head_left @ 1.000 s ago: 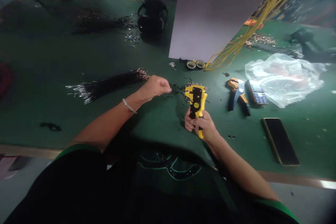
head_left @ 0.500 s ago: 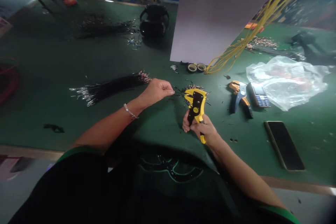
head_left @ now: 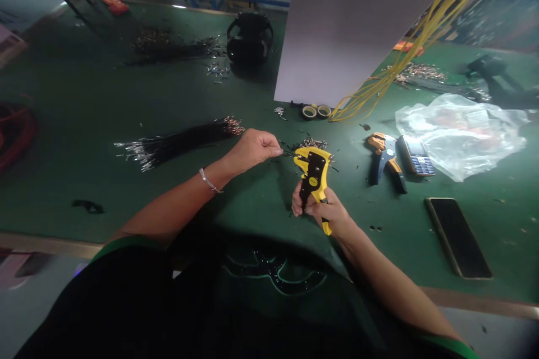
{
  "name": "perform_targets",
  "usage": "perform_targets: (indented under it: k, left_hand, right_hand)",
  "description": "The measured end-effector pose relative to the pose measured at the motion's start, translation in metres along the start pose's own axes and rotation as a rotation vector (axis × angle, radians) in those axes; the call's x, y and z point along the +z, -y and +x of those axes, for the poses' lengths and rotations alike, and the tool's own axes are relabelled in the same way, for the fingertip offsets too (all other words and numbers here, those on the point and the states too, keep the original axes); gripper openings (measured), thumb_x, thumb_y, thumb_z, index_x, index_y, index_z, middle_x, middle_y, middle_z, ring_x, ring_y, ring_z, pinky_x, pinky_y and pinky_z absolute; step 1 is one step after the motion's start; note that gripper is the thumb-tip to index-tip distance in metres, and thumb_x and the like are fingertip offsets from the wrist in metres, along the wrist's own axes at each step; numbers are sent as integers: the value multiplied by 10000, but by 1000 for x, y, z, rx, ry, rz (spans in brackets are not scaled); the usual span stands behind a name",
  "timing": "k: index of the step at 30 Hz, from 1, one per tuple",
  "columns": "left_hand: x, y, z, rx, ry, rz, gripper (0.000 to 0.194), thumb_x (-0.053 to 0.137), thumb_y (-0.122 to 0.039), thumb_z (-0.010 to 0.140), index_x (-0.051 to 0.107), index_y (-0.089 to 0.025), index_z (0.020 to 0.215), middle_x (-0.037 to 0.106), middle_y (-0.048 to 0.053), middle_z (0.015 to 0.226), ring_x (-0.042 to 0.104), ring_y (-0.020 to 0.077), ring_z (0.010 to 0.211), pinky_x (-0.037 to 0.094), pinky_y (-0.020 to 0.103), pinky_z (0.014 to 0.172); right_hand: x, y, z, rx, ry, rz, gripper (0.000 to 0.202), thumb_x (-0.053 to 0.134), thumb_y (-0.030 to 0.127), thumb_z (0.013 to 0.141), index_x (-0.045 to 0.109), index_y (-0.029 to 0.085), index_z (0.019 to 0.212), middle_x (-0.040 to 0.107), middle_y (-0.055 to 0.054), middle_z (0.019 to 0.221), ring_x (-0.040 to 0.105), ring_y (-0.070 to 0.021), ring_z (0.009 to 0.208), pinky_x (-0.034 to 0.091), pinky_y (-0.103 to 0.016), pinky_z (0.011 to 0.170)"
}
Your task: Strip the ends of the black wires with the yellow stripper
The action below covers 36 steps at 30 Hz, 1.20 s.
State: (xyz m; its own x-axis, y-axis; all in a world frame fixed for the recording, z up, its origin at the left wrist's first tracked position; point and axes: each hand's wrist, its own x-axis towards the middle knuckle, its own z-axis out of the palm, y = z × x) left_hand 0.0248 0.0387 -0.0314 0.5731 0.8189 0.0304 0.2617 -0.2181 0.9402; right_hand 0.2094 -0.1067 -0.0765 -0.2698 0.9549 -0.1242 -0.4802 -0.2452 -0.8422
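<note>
My left hand (head_left: 257, 148) is closed in a pinch, thumb against forefinger, on a thin black wire (head_left: 288, 151). That wire runs right toward the jaws of a yellow and black wire stripper (head_left: 315, 171); whether the jaws grip it is too small to tell. My right hand (head_left: 330, 210) is wrapped round the stripper's handles, with the tool's head pointing up and left. Behind the stripper lies a pile of short wire scraps (head_left: 314, 142). Left of my left hand rests a bundle of black wires (head_left: 185, 139) with bare copper-coloured ends at right and silvery ends at left.
Right of me lie a blue and orange stripping tool (head_left: 384, 160), a keypad phone (head_left: 416, 155), a smartphone (head_left: 458, 238) and a plastic bag (head_left: 458, 134). Tape rolls (head_left: 309, 111) sit below a pale panel (head_left: 332, 28) with yellow wires (head_left: 404, 50). A black headset (head_left: 250, 39) stands farther back.
The stripper's head has moved very slightly left, toward my left fingertips. Both hands keep their grips. The whole view has shifted a little.
</note>
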Motion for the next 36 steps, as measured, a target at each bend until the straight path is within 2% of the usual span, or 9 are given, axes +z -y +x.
perform_targets:
  k: [10, 19, 32, 36]
  left_hand:
    - [-1, 8, 3, -29, 65, -84, 125, 671, -206, 719, 643, -132, 623, 439, -64, 433, 360, 45, 421, 254, 215, 451]
    - [-2, 2, 3, -66, 94, -129, 132, 669, -155, 721, 636, -149, 594, 434, -58, 419, 351, 46, 418, 243, 233, 462]
    - [0, 7, 4, -77, 124, -191, 123, 668, -141, 722, 642, -132, 602, 442, -56, 416, 352, 37, 407, 233, 216, 452]
    - [0, 7, 3, -78, 132, -180, 119, 665, -141, 719, 644, -126, 603, 433, -59, 411, 354, 37, 410, 236, 204, 450]
  right_hand:
    - [1, -1, -1, 30, 41, 25, 309, 720, 167, 596, 601, 152, 881, 568, -4, 709, 546, -157, 594, 468, -347, 585]
    - [1, 0, -2, 27, 63, 13, 254, 693, 154, 628, 603, 159, 866, 564, 3, 687, 549, -157, 574, 468, -343, 564]
    - [8, 2, -7, 31, 28, 33, 222, 708, 165, 661, 595, 160, 851, 551, 16, 648, 503, -130, 508, 449, -313, 495]
    - [10, 0, -8, 22, -33, 42, 216, 721, 174, 666, 582, 167, 832, 538, 23, 634, 464, -111, 463, 411, -286, 440]
